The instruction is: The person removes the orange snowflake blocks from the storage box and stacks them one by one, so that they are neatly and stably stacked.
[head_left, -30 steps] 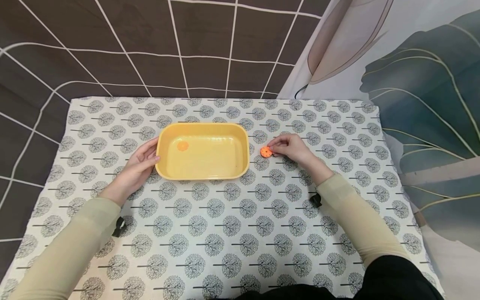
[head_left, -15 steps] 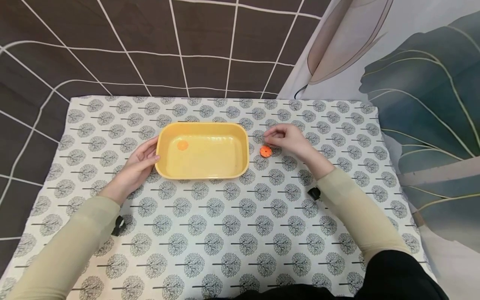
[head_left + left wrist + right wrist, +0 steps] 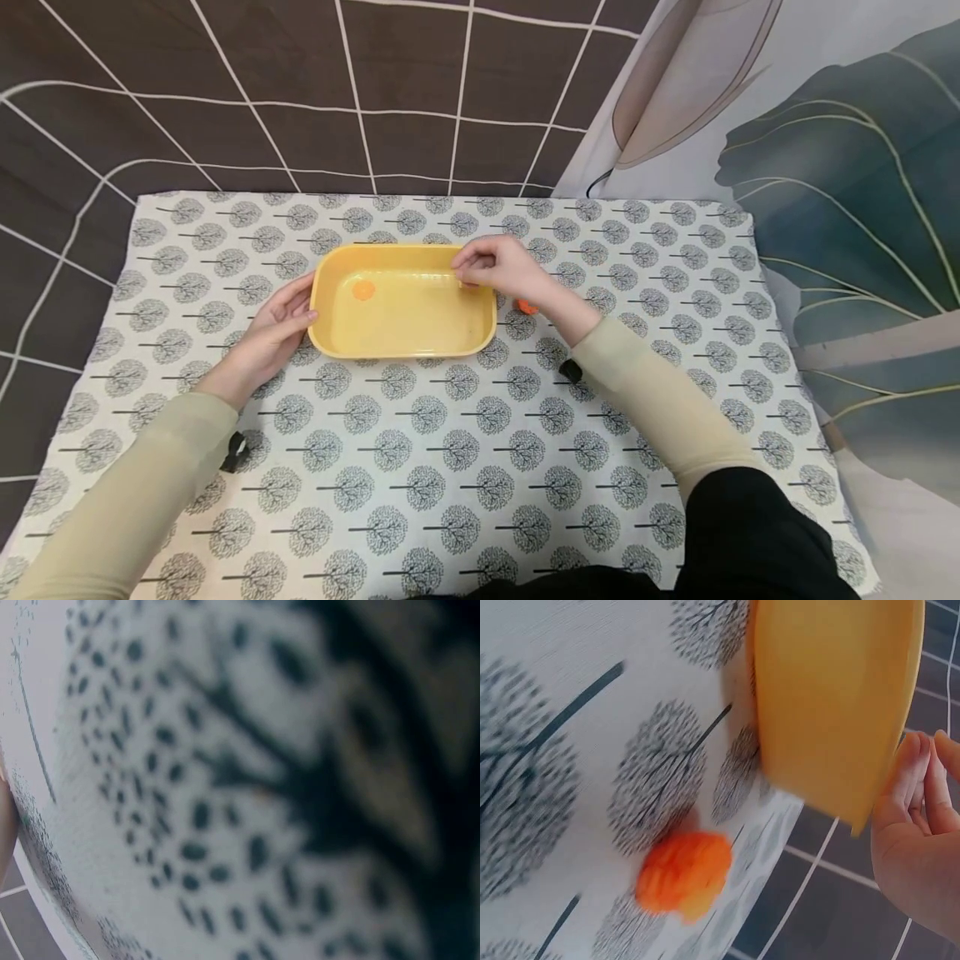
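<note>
A yellow rectangular basin [image 3: 401,350] rests on the cloth in the head view. At its left end my left hand [image 3: 273,333] holds the wall, thumb at the rim and fingers along the outside. Over the basin's right end is my right hand [image 3: 501,265], thumb and fingertips close together; whether something small sits between them cannot be told. Just right of the basin, partly hidden below the right forearm, lies a small round orange thing [image 3: 527,307]. The right wrist view shows this orange thing [image 3: 684,871] blurred, apart from the hand [image 3: 919,832].
Inside the basin, toward its left, is a flat orange round spot [image 3: 363,290]. A white cloth [image 3: 420,533] with tree prints covers the table. Behind hangs a dark gridded curtain [image 3: 262,133]; at right hangs a leaf-patterned one [image 3: 855,208]. The left wrist view is mostly blurred cloth [image 3: 187,787].
My right hand has let go of the round orange thing, risen from it and moved left over the basin. The orange thing stays on the cloth. The left hand and basin keep their places.
</note>
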`<state>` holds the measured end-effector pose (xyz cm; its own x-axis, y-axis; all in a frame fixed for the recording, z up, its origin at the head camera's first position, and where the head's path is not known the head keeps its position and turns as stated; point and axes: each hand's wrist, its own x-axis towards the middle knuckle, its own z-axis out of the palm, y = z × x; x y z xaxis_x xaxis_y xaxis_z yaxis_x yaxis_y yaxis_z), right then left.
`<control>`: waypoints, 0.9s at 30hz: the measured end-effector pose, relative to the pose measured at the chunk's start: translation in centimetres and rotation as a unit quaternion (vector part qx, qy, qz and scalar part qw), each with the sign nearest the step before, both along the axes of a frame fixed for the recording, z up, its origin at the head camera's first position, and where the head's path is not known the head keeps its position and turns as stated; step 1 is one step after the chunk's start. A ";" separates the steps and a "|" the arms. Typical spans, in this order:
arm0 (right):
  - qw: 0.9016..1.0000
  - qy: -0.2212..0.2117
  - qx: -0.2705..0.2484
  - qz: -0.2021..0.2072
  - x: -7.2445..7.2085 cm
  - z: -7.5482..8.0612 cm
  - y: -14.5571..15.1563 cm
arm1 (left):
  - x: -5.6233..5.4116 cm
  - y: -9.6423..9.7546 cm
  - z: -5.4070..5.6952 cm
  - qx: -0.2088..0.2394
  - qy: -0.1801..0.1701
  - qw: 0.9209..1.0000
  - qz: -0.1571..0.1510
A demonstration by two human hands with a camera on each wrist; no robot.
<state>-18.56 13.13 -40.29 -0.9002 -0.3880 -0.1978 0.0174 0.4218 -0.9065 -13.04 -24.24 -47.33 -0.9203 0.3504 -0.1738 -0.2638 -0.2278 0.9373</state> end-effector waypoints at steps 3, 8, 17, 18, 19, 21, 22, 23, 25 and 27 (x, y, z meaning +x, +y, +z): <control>1.000 0.006 -0.003 0.018 -0.3 -0.2 -1.6 | 0.0 -0.1 0.0 0.000 -0.001 1.000 -0.001; 0.998 0.027 0.020 0.045 -0.6 -0.7 -4.0 | 0.0 -0.1 0.0 0.003 0.001 1.000 -0.002; 0.994 0.037 0.032 0.099 -0.8 -2.5 -7.6 | 0.0 0.0 -0.2 0.001 0.008 1.000 -0.002; 0.994 0.036 0.030 0.102 -0.8 -2.7 -7.9 | 0.0 0.0 -0.2 0.002 0.008 1.000 -0.001; 0.993 0.036 0.030 0.104 -0.8 -2.9 -8.2 | 0.0 0.1 -0.2 0.003 0.008 1.000 -0.001; 0.993 0.039 0.033 0.109 -0.9 -3.2 -8.8 | 0.1 0.1 -0.1 0.005 0.008 1.000 0.000; 0.992 0.042 0.034 0.111 -1.0 -3.4 -9.1 | 0.1 0.1 -0.1 0.007 0.008 1.000 0.000; 0.992 0.045 0.035 0.112 -1.0 -3.6 -9.4 | 0.1 0.1 0.0 0.006 0.008 1.000 0.000; 0.991 0.053 0.039 0.113 -1.1 -3.9 -9.9 | 0.1 0.1 0.1 0.006 0.008 1.000 0.000; 0.991 0.060 0.043 0.111 -1.2 -4.0 -10.2 | 0.1 0.1 0.1 0.003 0.005 1.000 -0.001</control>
